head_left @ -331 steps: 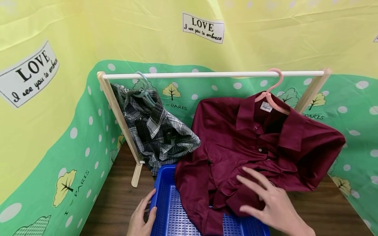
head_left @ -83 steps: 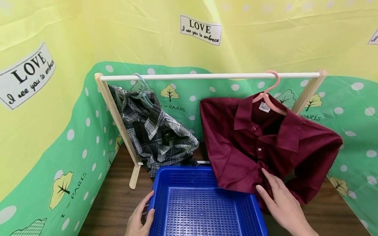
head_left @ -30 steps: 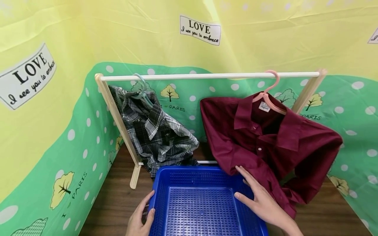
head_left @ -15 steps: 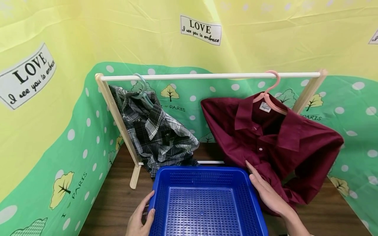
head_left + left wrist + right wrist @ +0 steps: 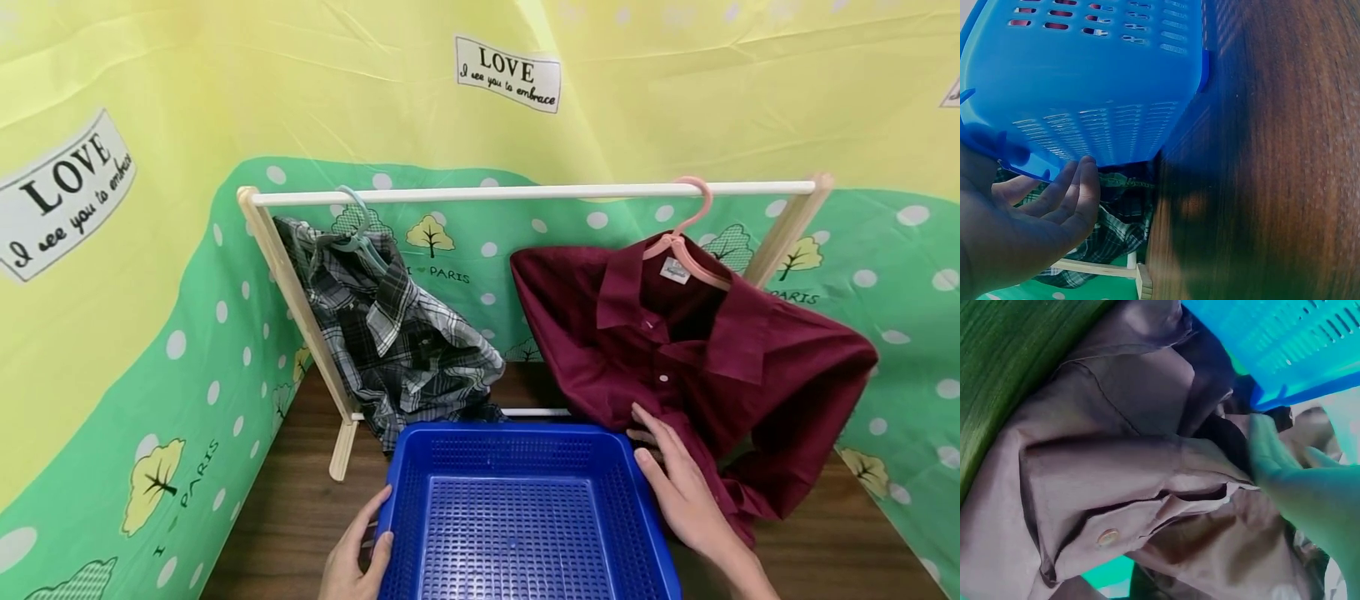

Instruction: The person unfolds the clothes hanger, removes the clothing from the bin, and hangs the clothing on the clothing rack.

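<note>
My left hand (image 5: 354, 554) rests against the left side of the blue plastic basket (image 5: 517, 435). In the left wrist view its fingers (image 5: 1079, 194) lie fairly straight along the basket's outer wall, and the thumb is largely hidden. My right hand (image 5: 684, 500) is at the basket's right rim, fingers extended between it and the burgundy shirt (image 5: 795, 350). The fingertips lie against the shirt's lower front; whether the thumb touches the rim I cannot tell. That shirt hangs on a pink hanger (image 5: 701, 212), its lower cloth bunched beside the basket, with a buttoned cuff (image 5: 1110, 537) in the right wrist view.
A white rail (image 5: 480, 193) on wooden posts (image 5: 300, 308) carries both hangers. On the left, a grey plaid shirt (image 5: 420, 342) hangs from a light blue hanger (image 5: 360, 208), behind the basket's far corner. Patterned cloth (image 5: 187, 333) surrounds the brown wood-grain table (image 5: 262, 533).
The burgundy shirt's sleeve and lower part have gone from inside the basket to its right. My right hand has moved right, off the basket's inside; the left hand has stayed at the rim.
</note>
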A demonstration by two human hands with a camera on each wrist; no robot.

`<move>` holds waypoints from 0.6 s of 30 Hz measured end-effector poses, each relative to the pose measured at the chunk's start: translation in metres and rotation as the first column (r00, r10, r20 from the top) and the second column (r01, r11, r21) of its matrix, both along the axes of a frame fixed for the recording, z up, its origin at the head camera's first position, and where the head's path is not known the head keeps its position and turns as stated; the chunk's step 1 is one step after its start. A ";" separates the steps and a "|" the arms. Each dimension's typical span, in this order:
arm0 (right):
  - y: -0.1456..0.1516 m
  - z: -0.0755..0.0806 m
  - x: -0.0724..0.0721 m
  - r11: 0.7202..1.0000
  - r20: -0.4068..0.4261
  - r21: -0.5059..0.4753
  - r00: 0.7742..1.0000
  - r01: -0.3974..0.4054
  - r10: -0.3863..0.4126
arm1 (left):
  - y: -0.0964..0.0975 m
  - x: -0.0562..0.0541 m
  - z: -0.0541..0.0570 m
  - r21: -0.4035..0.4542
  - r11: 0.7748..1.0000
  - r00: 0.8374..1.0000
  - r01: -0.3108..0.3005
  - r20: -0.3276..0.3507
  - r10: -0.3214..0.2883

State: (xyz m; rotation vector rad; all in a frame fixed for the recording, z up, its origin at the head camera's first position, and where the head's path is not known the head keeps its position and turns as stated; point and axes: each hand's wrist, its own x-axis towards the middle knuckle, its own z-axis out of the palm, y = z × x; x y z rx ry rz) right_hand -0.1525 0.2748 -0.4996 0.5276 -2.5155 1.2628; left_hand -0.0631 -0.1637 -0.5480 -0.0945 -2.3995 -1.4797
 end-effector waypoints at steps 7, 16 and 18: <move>-0.004 0.000 -0.003 0.984 -0.091 0.003 0.980 -0.178 0.178 | 0.000 0.000 0.002 -0.003 1.000 1.000 0.005 0.024 -0.005; 0.001 -0.007 -0.015 0.973 0.109 -0.080 0.968 -0.216 0.224 | 0.000 0.002 0.007 0.021 1.000 0.991 0.014 0.136 -0.017; 0.007 -0.008 -0.019 0.956 0.177 -0.174 0.948 -0.235 0.266 | 0.000 0.002 0.008 0.028 0.999 0.988 0.016 0.153 -0.020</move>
